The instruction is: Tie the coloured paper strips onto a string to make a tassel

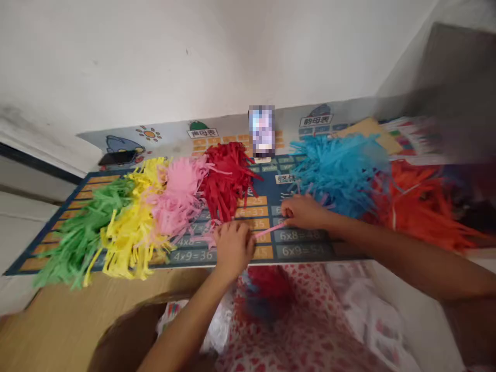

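Observation:
A thin pink paper strip (270,229) stretches between my two hands just above the table mat. My left hand (234,243) is closed on its left end, with a few pink fringe ends showing beside the fingers. Its other end is pinched in my right hand (304,211), whose fingers are curled. Left of my left hand lies a pink fringed bundle (180,194), and a dark red one (228,178) sits just behind it. Beyond my right hand rests a blue fringed bundle (341,168).
Yellow (135,227) and green (89,227) bundles cover the table's left side; an orange-red one (426,206) lies at the right. A phone (262,130) leans upright at the back wall. A dark flat object (118,158) lies back left. Red and blue fringe (267,292) rests on my lap.

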`<state>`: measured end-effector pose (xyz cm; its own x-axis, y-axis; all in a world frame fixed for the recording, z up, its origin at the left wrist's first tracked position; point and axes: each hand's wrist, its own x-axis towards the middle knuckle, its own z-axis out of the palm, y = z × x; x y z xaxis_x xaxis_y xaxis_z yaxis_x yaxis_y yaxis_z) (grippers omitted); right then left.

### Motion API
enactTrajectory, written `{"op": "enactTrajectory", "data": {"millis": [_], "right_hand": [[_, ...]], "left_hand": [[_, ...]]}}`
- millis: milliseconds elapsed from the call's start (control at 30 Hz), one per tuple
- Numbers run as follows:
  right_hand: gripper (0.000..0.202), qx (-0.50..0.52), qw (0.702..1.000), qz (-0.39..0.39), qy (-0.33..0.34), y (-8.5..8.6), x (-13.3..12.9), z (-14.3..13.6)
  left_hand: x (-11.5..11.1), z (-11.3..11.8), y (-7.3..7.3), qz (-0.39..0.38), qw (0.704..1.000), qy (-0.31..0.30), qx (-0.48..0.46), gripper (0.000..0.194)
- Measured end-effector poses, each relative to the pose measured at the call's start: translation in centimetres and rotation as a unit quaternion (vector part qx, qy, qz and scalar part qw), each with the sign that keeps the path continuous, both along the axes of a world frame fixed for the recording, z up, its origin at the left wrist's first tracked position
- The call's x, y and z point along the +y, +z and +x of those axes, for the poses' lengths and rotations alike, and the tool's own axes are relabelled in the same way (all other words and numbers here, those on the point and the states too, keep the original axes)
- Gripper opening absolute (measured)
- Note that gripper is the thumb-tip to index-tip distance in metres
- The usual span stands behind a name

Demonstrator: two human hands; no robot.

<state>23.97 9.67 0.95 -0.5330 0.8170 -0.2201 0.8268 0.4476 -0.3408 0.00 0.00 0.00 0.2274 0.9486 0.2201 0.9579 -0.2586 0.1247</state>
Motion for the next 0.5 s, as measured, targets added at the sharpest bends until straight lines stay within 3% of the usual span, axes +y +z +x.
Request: {"op": "enactTrajectory", "data": {"millis": [100, 167, 300, 400, 500], "right_hand": [[0.007, -0.004, 0.991, 0.112, 0.079, 0.3, -2.0, -0.6], [0.012, 0.002, 0.972, 0.179, 0.152, 0.1, -3.2, -1.1], [0.025, 0.003, 0.922, 0.271, 0.277, -0.9, -4.7, -2.2], [0.029, -0.007, 0.897, 0.316, 0.308, -1.6, -4.3, -2.9], [0.029, 0.007, 0.893, 0.335, 0.300, -1.9, -3.7, -3.5]], "left_hand": [[-0.4, 0.8, -0.4, 0.039, 0.992, -0.112, 0.034, 0.021], [-0.4, 1.2, -0.5, 0.059, 0.986, -0.148, 0.054, 0.018], [-0.3, 1.6, -0.3, 0.069, 0.980, -0.175, 0.069, 0.015], [0.0, 2.0, -0.5, 0.053, 0.981, -0.179, 0.052, 0.011], [0.5, 2.3, -1.4, 0.079, 0.982, -0.170, 0.004, 0.014]]}}
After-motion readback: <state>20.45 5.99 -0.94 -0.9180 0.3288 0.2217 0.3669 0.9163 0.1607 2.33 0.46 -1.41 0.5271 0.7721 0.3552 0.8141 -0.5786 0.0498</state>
